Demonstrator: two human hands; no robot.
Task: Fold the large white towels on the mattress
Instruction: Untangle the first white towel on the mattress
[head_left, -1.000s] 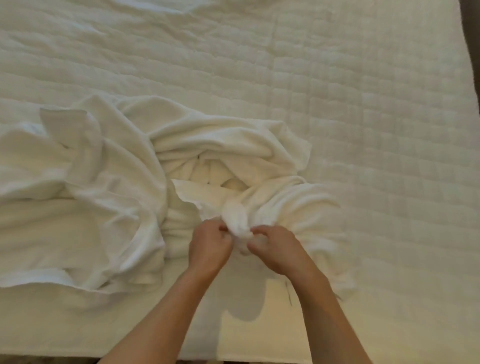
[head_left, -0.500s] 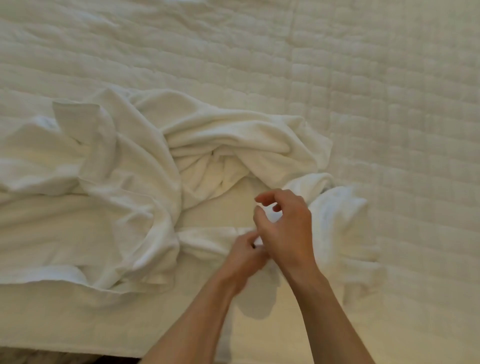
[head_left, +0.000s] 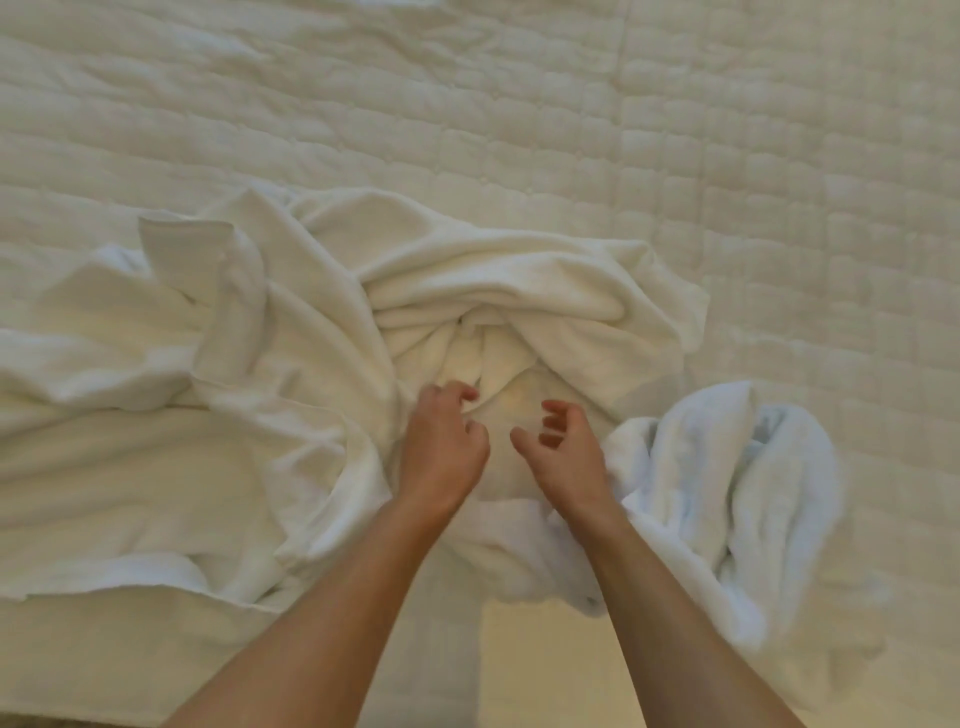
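Both hands are in over the towel heap (head_left: 322, 332), the big white tangle lying across the near part of the mattress (head_left: 779, 156). The heap is nowhere near folded: ridges and twists run every way, and at its middle the cloth sinks into a hollow (head_left: 498, 358).

The left hand (head_left: 441, 447) sits on the near-left lip of that hollow with its fingers curled in and the tips against a fold. It can't be told whether any cloth is pinched between finger and thumb. The right hand (head_left: 563, 457) is just beside it, on the near-right lip, loose and empty, with its fingers (head_left: 553, 410) half bent in the air above the cloth and gripping nothing. That pairing looks like a search, with both hands low and close together at the knot of the heap, feeling for an edge or a corner to pull free.

Off the heap's right flank lies a separate bundle (head_left: 727, 483), bluish-white and blurred, touching the right forearm. Its folds can't be made out. Left of the heap's centre a flatter stretch (head_left: 130, 467) spreads toward the mattress's near edge, and it looks the easier place to find a hem.

The folding proper has hardly begun. Next they'll likely want a firm hold on one corner, then a lift to shake one towel clear. The snag is that tangled layers tend to drag their neighbours along.
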